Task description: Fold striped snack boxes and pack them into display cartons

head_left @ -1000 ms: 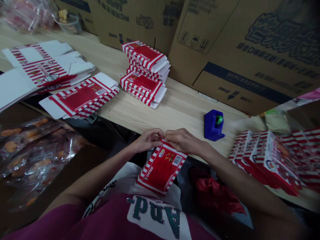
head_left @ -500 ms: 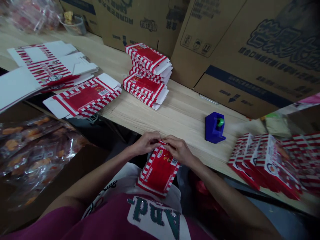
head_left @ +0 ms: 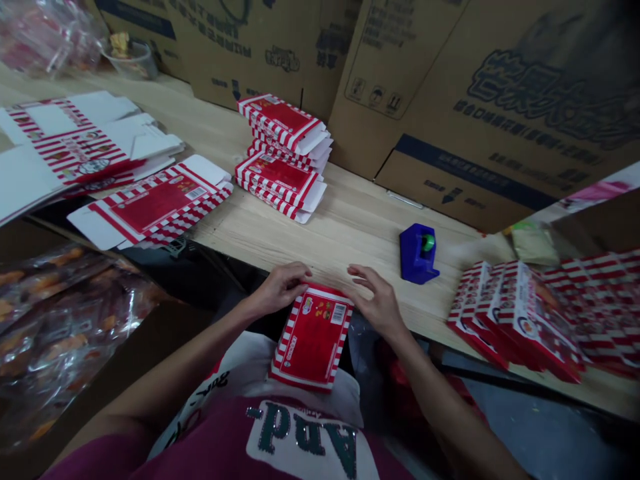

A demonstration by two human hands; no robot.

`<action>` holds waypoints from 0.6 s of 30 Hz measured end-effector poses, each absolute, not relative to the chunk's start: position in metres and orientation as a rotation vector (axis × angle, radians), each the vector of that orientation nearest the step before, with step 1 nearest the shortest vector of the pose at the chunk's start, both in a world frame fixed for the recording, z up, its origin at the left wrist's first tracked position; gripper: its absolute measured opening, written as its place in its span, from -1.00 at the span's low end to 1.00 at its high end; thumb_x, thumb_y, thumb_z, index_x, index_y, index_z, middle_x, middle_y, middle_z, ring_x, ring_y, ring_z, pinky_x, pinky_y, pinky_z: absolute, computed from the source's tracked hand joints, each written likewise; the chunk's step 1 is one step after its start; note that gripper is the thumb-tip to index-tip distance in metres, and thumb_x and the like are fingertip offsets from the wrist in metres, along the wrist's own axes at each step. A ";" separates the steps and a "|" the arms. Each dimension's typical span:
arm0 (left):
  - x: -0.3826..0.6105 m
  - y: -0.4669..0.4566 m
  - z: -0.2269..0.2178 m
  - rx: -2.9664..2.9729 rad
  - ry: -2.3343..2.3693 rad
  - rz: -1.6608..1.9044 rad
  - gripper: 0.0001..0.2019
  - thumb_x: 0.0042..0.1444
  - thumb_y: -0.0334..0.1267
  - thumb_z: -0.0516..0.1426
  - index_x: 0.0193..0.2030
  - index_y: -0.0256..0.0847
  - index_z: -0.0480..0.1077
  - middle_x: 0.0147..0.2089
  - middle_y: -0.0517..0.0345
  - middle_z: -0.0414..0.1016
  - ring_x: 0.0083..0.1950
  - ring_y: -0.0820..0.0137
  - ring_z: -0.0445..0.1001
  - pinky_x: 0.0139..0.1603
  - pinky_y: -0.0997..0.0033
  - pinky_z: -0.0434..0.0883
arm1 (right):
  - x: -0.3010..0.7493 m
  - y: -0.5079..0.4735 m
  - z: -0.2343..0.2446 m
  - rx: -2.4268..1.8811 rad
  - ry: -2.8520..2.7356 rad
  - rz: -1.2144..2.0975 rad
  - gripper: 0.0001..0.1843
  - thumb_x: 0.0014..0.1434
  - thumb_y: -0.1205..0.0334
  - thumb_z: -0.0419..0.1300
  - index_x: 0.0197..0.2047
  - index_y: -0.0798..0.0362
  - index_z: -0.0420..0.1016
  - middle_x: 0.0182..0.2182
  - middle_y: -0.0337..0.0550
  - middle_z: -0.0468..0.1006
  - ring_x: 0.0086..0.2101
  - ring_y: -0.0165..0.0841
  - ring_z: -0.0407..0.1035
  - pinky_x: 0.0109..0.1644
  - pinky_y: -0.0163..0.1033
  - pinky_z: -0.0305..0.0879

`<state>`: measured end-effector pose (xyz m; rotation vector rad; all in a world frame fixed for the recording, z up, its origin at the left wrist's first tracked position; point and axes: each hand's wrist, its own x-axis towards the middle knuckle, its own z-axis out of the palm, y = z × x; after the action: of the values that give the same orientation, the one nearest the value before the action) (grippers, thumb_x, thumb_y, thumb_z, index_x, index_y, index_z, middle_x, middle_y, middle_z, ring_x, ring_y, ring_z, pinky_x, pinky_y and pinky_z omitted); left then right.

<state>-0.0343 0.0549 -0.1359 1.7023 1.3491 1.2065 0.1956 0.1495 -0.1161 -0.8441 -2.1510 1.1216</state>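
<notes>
A red snack box [head_left: 313, 337] with white stripes and a barcode lies against my body at the table's front edge, its printed face up. At its far left corner, my left hand [head_left: 281, 288] has curled fingers and a thumb pinching the edge. My right hand [head_left: 379, 303] is beside the far right corner, fingers spread and holding nothing; whether its thumb touches the box I cannot tell. A blue tape dispenser [head_left: 416, 255] with green tape stands on the table right of that hand.
Stacked striped boxes [head_left: 283, 177] with open flaps stand at the back. Flat cartons [head_left: 95, 143] and more boxes [head_left: 155, 203] lie left. Closed boxes [head_left: 520, 320] line the right. Large cardboard cartons [head_left: 450, 100] wall the back. Bagged snacks [head_left: 75, 333] fill a carton lower left.
My right hand has come away from the box's far end and moved right, its fingers opening. My left hand stays at the corner. The view has shifted slightly right.
</notes>
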 end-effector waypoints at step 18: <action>0.000 0.061 -0.156 1.188 1.400 1.397 -0.85 0.04 -0.18 0.22 -0.34 -0.22 0.43 -0.30 0.12 0.47 -0.27 0.34 0.46 -0.24 0.38 0.42 | 0.271 0.185 -0.126 -1.238 -1.376 0.739 -0.70 0.05 0.07 0.25 -0.18 0.05 0.52 -0.10 -0.03 0.52 -0.14 -0.28 0.42 -0.22 -0.26 0.37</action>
<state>0.0004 0.0612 -0.1558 1.1883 1.4004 1.3974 0.2709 0.1854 -0.1262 -1.2377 -1.3762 0.7389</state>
